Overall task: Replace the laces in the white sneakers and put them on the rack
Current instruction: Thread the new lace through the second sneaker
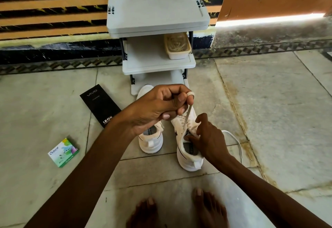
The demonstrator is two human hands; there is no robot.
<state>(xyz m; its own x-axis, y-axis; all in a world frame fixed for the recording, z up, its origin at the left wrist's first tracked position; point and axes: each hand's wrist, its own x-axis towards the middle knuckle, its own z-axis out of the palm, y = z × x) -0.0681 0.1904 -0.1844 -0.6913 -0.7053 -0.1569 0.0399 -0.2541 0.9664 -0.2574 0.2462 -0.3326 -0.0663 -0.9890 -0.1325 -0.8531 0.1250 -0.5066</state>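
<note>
A tiled floor (269,102) is spread under everything, and the work is done low down on it. A grey rack (149,62) is stood by the wall, close in front, likely so the shoes can be put on it later; none is on it yet. Two white sneakers are set side by side on the floor just before the rack: the held sneaker (188,157), and the other sneaker (150,141) to its left. A long black box (100,104) is laid flat further left. The left hand (158,107) is raised above the shoes, its fingers curled tight round the lace (186,116), which is looped over one fingertip, probably so it cannot slip when pulled. The right hand (210,138) is curled round the held sneaker's edge by the tongue, it seems to keep the shoe down. A pale tub (177,48) of what look like strings is kept on the rack's middle shelf. A small green box (63,152) is left far left. The lace is drawn tight up from the eyelets, and its other end is trailed loose on the floor. Whether it is being pulled out or threaded in cannot be told.
</note>
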